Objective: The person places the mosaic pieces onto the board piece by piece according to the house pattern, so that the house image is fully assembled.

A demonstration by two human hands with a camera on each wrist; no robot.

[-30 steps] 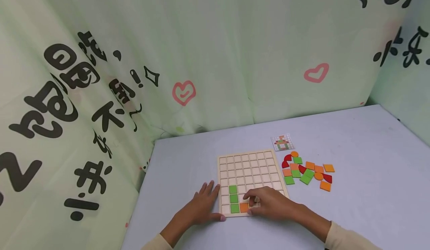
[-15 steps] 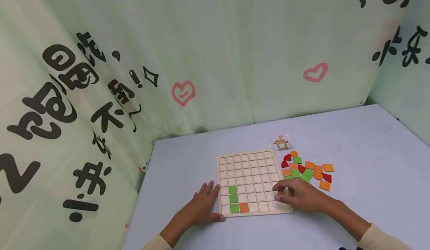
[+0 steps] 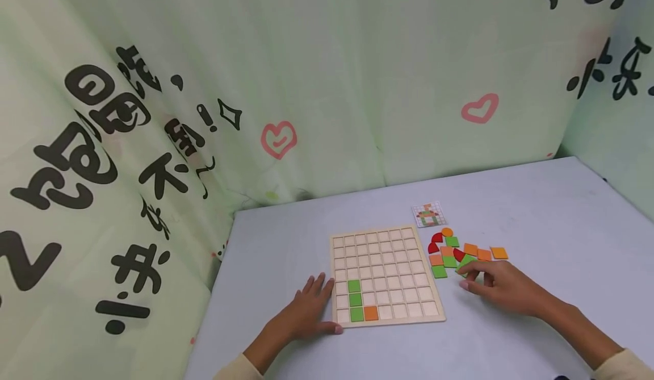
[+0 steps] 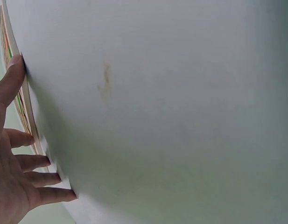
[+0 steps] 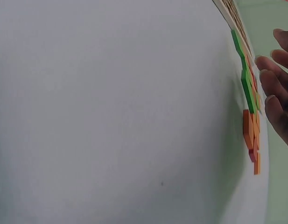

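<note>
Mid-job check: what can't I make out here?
Head: green square tile nearest the bare right hand, partly covered by it.
Head: details of the small rectangular printed card, too small.
Left wrist: cells of the square wooden grid board, seen nearly edge-on.
Right wrist: rest of that hand, past the right edge.

Behind the tabletop (image 3: 276,255) hangs a pale green curtain (image 3: 332,56) with pink hearts (image 3: 279,143); left of the tabletop, black characters (image 3: 122,311) show.
</note>
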